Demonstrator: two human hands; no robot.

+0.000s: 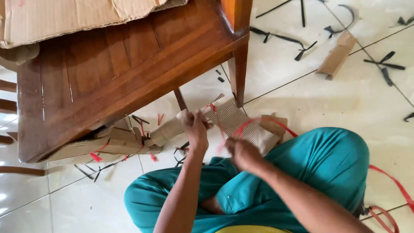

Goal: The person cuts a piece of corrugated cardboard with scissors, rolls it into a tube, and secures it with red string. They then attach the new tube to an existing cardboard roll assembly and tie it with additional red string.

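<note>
Two hands work one cardboard wrapping (235, 123) around one wooden table leg (238, 73), low by the floor (327, 99). The left hand (196, 129) has its fingers pinching the ribbed, grey-brown cardboard's top edge; the right hand (241, 152) is blurred, so its fingers cannot be told. A red strap (284, 127) crosses it. Black strips (282, 39) and cardboard scraps (337, 55) litter the tiles.

A glossy wooden table (108, 73) stands on pale floor tiles (345, 99) strewn with black strap scraps (284, 38).
</note>
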